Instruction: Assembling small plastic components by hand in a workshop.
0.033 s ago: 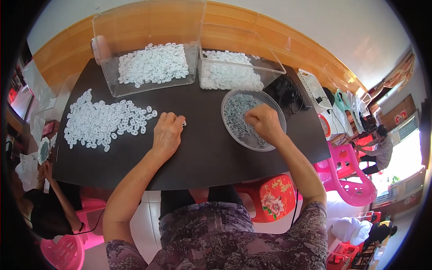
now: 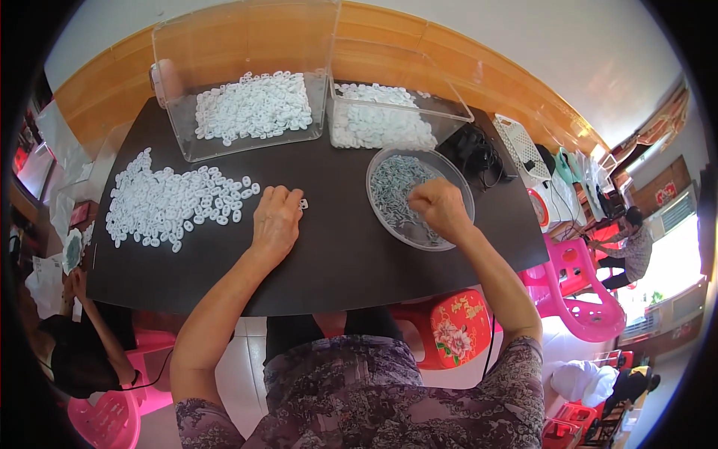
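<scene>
My left hand [image 2: 275,224] rests on the dark table with its fingers bent down and drawn together. At its fingertips a small white oval plastic piece with holes [image 2: 303,203] sticks out on the right side, partly covered. To the left of this hand spreads a loose pile of the same white pieces [image 2: 168,202]. Over a round clear plastic tub [image 2: 376,217] is my right hand [image 2: 441,208], its fingers closed in a pinch. Small grey metal screws [image 2: 396,183] lie in the tub. Whatever the right fingers hold is hidden.
Two clear bins [image 2: 320,137] [image 2: 456,118] with white pieces stand at the table's back. Black cables [image 2: 479,153] lie right of them, near a white perforated basket [image 2: 521,146]. A red floral stool [image 2: 458,329] is under the front edge. Another person's hands [image 2: 77,283] show at far left.
Slightly more of the white piece shows beside my left fingertips. My right hand stays over the screws, its fingers still pinched.
</scene>
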The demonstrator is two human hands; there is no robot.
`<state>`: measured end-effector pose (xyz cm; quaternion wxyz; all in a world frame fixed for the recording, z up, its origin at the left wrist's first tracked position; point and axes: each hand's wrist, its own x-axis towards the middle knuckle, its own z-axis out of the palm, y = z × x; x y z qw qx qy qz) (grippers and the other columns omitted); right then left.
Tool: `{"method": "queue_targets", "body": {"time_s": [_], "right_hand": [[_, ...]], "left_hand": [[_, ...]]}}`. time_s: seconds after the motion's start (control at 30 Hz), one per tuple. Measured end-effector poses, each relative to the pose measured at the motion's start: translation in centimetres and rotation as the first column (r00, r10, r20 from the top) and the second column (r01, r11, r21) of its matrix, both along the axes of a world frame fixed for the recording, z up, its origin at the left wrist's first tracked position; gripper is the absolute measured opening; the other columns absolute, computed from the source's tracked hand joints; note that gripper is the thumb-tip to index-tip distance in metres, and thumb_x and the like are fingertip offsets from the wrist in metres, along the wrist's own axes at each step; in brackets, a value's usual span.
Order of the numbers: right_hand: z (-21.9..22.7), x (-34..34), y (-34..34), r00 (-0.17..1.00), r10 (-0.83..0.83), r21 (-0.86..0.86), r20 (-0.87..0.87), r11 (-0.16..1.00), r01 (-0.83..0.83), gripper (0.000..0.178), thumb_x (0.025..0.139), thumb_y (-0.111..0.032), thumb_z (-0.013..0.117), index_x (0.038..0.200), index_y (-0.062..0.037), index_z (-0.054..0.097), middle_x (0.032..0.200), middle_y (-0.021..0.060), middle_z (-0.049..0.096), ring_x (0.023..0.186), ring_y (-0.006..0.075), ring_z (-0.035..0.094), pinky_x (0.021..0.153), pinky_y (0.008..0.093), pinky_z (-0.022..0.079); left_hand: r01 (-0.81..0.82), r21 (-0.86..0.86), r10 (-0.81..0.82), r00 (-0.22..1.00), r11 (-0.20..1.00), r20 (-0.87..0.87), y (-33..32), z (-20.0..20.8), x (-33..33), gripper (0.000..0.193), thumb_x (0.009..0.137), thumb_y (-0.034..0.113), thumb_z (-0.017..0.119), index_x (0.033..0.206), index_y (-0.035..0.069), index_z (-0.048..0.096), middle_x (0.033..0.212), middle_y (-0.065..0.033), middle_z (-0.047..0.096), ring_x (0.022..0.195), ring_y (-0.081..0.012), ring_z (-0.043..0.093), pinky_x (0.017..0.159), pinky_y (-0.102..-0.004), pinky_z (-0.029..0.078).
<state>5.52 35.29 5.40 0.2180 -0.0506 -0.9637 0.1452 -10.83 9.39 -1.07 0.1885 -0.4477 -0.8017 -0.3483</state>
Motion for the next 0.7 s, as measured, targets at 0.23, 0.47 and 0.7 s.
{"method": "queue_targets", "body": {"time_s": [0.23, 0.47, 0.7], "right_hand": [[-3.0, 1.9, 0.2, 0.967, -0.126, -0.004, 0.223, 0.991, 0.130, 0.006, 0.068, -0.013, 0.065, 0.067, -0.0080, 0.063, 0.073, 0.0127, 0.063, 0.078, 0.0346, 0.059, 0.070, 0.0444, 0.046], [-3.3, 2.0, 0.3, 0.959, -0.122, 0.023, 0.254, 0.992, 0.121, 0.006, 0.071, -0.010, 0.061, 0.068, -0.0051, 0.060, 0.074, 0.0171, 0.063, 0.082, 0.0367, 0.059, 0.071, 0.0453, 0.046], [-1.1, 1.8, -1.8, 0.998, -0.054, -0.052, 0.007, 0.997, 0.055, 0.005, 0.074, -0.002, 0.062, 0.072, -0.0035, 0.058, 0.077, 0.0115, 0.061, 0.076, 0.0311, 0.058, 0.067, 0.0382, 0.045]], "left_hand": [[-0.078, -0.131, 0.089, 0.993, 0.988, 0.081, 0.3, 0.3, 0.1, 0.013, 0.070, 0.004, 0.068, 0.082, 0.005, 0.062, 0.082, -0.0080, 0.052, 0.082, -0.0264, 0.051, 0.070, -0.0378, 0.044], [-0.042, 0.059, 0.017, 0.930, 0.997, 0.368, -1.2, 1.2, 0.9, 0.006, 0.074, 0.005, 0.064, 0.078, 0.003, 0.060, 0.071, -0.0066, 0.057, 0.068, -0.0199, 0.055, 0.062, -0.0317, 0.044], [-0.079, 0.316, -0.187, 0.663, 0.945, 0.725, -3.6, 1.8, 3.7, 0.011, 0.078, 0.007, 0.065, 0.088, 0.002, 0.067, 0.071, -0.0023, 0.059, 0.063, -0.0073, 0.052, 0.058, -0.0229, 0.041]]}}
